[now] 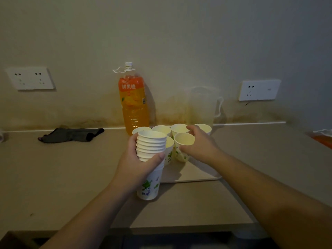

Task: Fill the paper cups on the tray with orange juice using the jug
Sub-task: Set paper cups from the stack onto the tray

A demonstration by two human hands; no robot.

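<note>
Nearest the camera, over the front of the beige table [53, 177], the left hand [136, 164] has its grip curled round a nested stack of white paper cups with green print [151, 159]; the stack's long axis tilts, mouths up and leaning away to the right, base toward the viewer. If that grip loosens, the lower cups may slide out of the stack. Just beyond, the right hand [199, 144] pinches a single white paper cup [184, 146] by its rim and wall, tilted, mouth facing the viewer, low over the pale flat tray [197, 177]. Set down on that slant it could topple and knock its neighbours. Behind it, upright empty paper cups [179, 129] crowd the tray's far part, rims touching or nearly so. Farther back stands the clear plastic jug [203, 106], upright, handle to the right, apparently empty. The tall orange juice bottle [133, 99] stands capped at the wall, left of the jug. A dark grey cloth [71, 134] lies well to the left.
</note>
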